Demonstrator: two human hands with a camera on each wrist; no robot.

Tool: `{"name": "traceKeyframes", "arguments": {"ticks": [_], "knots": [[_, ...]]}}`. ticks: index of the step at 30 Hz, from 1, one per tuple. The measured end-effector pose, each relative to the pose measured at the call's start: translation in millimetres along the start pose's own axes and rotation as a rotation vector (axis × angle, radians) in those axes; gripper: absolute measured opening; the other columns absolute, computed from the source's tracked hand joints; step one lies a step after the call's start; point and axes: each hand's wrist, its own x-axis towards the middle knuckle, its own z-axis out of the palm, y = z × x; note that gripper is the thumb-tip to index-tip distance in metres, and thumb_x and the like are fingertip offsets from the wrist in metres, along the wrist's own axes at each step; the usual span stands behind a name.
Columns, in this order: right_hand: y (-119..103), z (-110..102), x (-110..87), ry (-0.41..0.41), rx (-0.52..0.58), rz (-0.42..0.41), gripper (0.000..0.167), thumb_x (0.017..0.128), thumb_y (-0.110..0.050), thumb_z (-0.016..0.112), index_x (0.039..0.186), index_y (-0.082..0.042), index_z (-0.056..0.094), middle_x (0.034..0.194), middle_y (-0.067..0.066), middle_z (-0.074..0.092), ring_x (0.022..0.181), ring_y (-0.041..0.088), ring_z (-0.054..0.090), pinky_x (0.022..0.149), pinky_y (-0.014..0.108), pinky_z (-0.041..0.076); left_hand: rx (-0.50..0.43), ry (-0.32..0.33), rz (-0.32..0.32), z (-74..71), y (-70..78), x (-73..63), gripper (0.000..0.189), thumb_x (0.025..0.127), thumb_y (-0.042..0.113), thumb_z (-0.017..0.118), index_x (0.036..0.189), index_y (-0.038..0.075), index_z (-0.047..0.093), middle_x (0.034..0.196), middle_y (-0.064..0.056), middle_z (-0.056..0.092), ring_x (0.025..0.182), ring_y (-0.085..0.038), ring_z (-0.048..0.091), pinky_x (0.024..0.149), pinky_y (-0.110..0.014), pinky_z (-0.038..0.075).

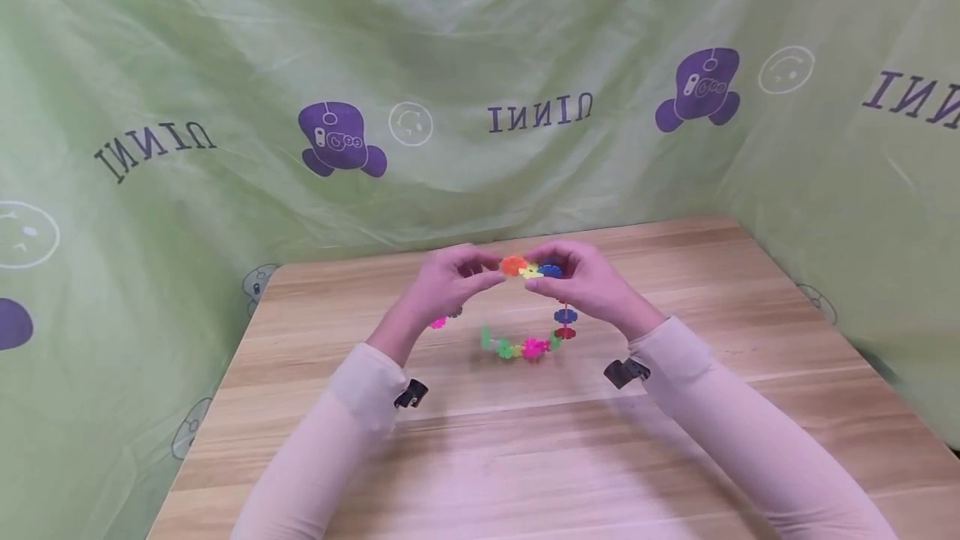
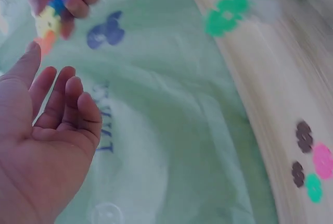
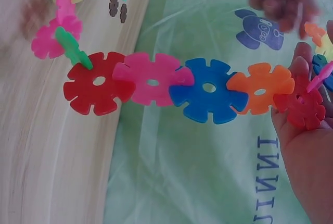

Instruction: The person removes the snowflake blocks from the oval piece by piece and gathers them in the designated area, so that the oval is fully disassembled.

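Observation:
My left hand [image 1: 453, 283] pinches the rim of an orange snowflake disc [image 1: 513, 265] between thumb and fingers. That disc meets a yellow disc [image 1: 531, 271], which my right hand [image 1: 592, 283] holds along with a blue disc [image 1: 551, 270]. From the right hand hangs a chain of slotted discs in red, blue, pink and green. In the right wrist view, a blue disc [image 3: 209, 89] sits between pink and orange ones, and a red disc [image 3: 302, 107] lies against the right palm. Whether the chain's lowest part touches the table cannot be told.
Loose discs lie on the wooden table [image 1: 315, 440] beyond the left wrist, among them a pink disc [image 2: 323, 160], a green disc [image 2: 314, 187] and brown ones. A green printed curtain [image 1: 465, 190] stands behind the table and along its sides.

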Motion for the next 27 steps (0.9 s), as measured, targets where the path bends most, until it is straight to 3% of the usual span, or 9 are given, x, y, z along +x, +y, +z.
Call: {"name": "traceKeyframes", "arguments": {"ticks": [4,7,12,18,20,24,27], "knots": [[-1.9,2.2,-1.5,-0.015,0.022,-0.031,0.041,0.083,-0.027,0.081,0.119,-0.013,0.066,0.103,0.008,0.067,0.079,0.028,0.061,0.064,0.033,0.056,-0.024,-0.007,0.071,6.1,13.6,1.0,0.024,0.087,0.030,0.077,0.108,0.018,0.074,0.088,0.003,0.069,0.075,-0.019,0.061,0.061,-0.033,0.053],[-3.0,4.0,-1.8,-0.028,0.039,-0.042,0.042,0.083,-0.023,0.081,0.120,-0.011,0.065,0.110,0.007,0.066,0.087,0.029,0.063,0.069,0.034,0.057,-0.055,-0.028,0.081,9.6,16.4,2.0,0.019,0.089,0.023,0.075,0.106,0.014,0.074,0.092,0.003,0.070,0.079,-0.019,0.064,0.070,-0.034,0.055],[-3.2,6.9,-1.6,-0.033,0.050,-0.039,0.043,0.083,-0.021,0.081,0.121,-0.010,0.064,0.112,0.007,0.066,0.086,0.028,0.063,0.069,0.033,0.057,-0.069,-0.048,0.078,12.3,17.0,1.4,0.014,0.091,0.017,0.072,0.103,0.011,0.074,0.094,0.002,0.071,0.081,-0.018,0.065,0.072,-0.032,0.055],[-3.6,8.9,-2.1,-0.019,0.086,-0.040,0.040,0.084,-0.025,0.080,0.119,-0.011,0.066,0.103,0.010,0.068,0.079,0.028,0.061,0.064,0.032,0.055,-0.080,-0.009,0.082,8.5,22.0,-2.5,0.015,0.091,0.015,0.072,0.104,0.008,0.074,0.091,0.000,0.071,0.081,-0.024,0.065,0.072,-0.034,0.056],[-3.0,8.5,-3.1,-0.007,0.103,-0.038,0.038,0.085,-0.025,0.079,0.118,-0.011,0.066,0.102,0.011,0.068,0.081,0.028,0.062,0.067,0.034,0.056,-0.103,0.006,0.082,6.9,24.0,-3.3,0.015,0.090,0.014,0.073,0.104,0.007,0.074,0.090,-0.002,0.071,0.078,-0.024,0.064,0.071,-0.032,0.056],[-2.9,7.6,-5.9,0.041,0.112,-0.032,0.032,0.087,-0.024,0.078,0.114,-0.011,0.069,0.097,0.011,0.068,0.082,0.030,0.063,0.068,0.034,0.056,-0.134,0.029,0.056,3.8,24.5,-6.1,0.015,0.090,0.016,0.073,0.104,0.009,0.075,0.084,-0.003,0.069,0.059,-0.020,0.052,0.046,-0.023,0.044],[-3.4,7.5,-7.7,0.074,0.114,-0.027,0.027,0.086,-0.024,0.078,0.108,-0.011,0.071,0.089,0.012,0.067,0.071,0.028,0.058,0.056,0.031,0.051,-0.142,0.037,0.035,3.0,23.2,-8.4,0.013,0.090,0.017,0.073,0.102,0.011,0.075,0.081,-0.003,0.068,0.055,-0.016,0.043,0.040,-0.023,0.031]]}}
